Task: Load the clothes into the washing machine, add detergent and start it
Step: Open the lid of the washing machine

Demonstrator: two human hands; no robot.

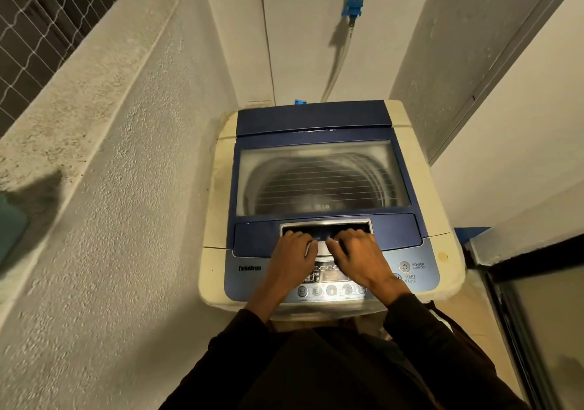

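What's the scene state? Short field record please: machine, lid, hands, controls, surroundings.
machine: top-load washing machine, blue top, cream body
lid: closed lid, drum visible through its window
lid handle: recessed handle at the lid's front edge
left hand: left hand, fingers curled into the handle recess
right hand: right hand, fingers in the same recess
grip: both hands on the handle, lid not yet lifted
controls: power button uncovered; control panel partly under the wrists
clothes, detergent: not in view
surroundings: blue tap on the wall behind
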